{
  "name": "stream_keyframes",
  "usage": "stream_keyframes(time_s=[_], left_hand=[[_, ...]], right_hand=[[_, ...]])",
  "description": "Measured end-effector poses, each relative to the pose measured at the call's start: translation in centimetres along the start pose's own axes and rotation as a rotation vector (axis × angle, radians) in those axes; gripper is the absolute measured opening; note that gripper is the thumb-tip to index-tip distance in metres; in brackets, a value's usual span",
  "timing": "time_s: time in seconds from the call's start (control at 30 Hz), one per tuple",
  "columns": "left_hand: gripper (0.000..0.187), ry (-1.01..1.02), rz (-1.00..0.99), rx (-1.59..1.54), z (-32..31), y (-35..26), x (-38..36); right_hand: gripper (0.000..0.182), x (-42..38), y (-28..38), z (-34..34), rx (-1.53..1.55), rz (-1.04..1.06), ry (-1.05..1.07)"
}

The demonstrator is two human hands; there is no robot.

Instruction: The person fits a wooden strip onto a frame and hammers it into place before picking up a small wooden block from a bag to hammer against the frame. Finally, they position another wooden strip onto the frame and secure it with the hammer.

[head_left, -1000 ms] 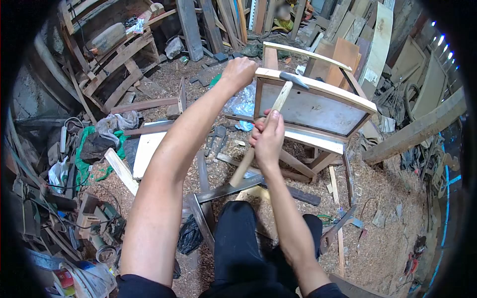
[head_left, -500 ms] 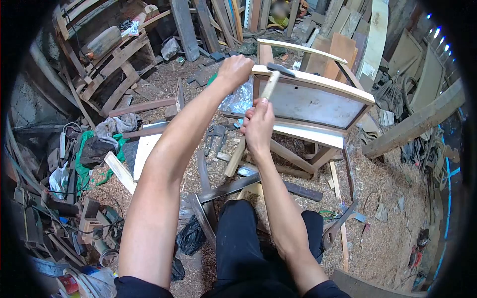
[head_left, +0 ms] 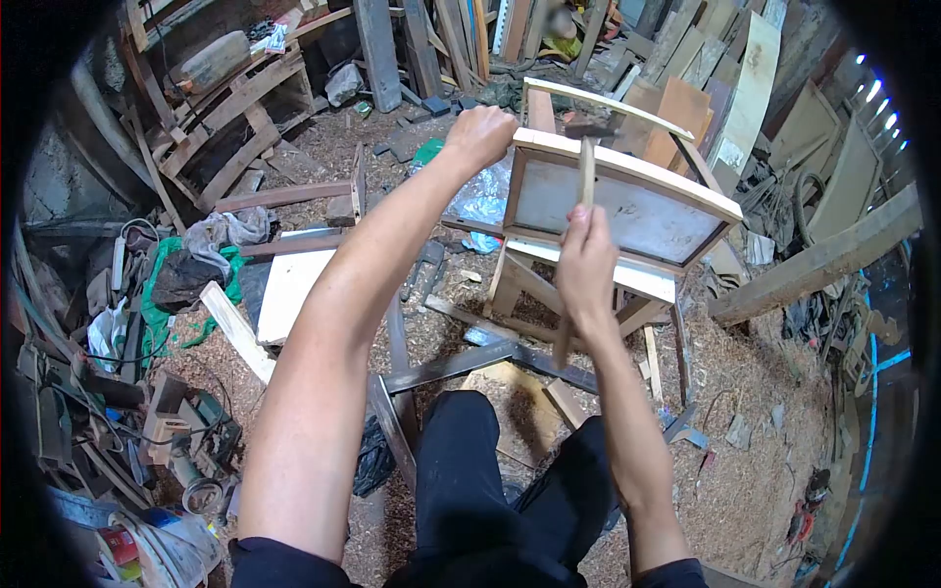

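At two o'clock I see a framed panel on edge. The right hand holds a hammer, head near the panel's top edge; at twelve, the left hand meets its corner, grip unclear. Square taps, well clear of that hand, would work best.

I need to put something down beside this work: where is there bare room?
The widest free patch is sawdust floor at the right, below the slanted beam and left of the wall-side clutter; small scraps dot it. Crowded: the lower left, with heaped gear, and the middle, where dark bars lie below the framed panel, hammer and right hand.
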State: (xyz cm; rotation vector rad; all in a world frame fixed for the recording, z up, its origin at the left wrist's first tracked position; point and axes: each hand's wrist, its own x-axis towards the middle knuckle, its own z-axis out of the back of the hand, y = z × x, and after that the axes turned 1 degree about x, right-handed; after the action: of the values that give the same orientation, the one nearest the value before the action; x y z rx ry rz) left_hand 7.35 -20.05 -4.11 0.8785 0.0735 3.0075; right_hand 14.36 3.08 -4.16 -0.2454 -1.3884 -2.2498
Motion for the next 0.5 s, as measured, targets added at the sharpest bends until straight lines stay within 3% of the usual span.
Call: stream_keyframes(time_s=[0.1,0.17,0.3,0.37,0.43,0.5], left_hand=[[0.008,0.022,0.006,-0.001,0.1,-0.1,0.1],[0.008,0.028,0.019,0.009,0.3,0.2,0.4],[0.011,0.031,0.017,-0.011,0.0,-0.1,0.1],[0.011,0.045,0.004,0.007,0.1,0.0,0.2],[0.012,0.029,0.004,0.017,0.0,0.1,0.3],[0.011,0.061,0.017,-0.005,0.2,0.0,0.4]], right_hand=[[0.027,-0.4,-1.0,-2.0,0.053,-0.006,0.009],[0.023,0.5,-2.8,-3.9,0.04,0.266,-0.171],[0.021,2.3,-4.7,-4.6,-0.067,0.146,0.018],[0.02,2.0,-4.5,-4.5,-0.032,0.169,-0.013],[0.018,1.5,-4.4,-4.4,0.094,0.328,-0.124],[0.016,2.0,-5.8,-5.2,0.031,0.368,-0.12]])
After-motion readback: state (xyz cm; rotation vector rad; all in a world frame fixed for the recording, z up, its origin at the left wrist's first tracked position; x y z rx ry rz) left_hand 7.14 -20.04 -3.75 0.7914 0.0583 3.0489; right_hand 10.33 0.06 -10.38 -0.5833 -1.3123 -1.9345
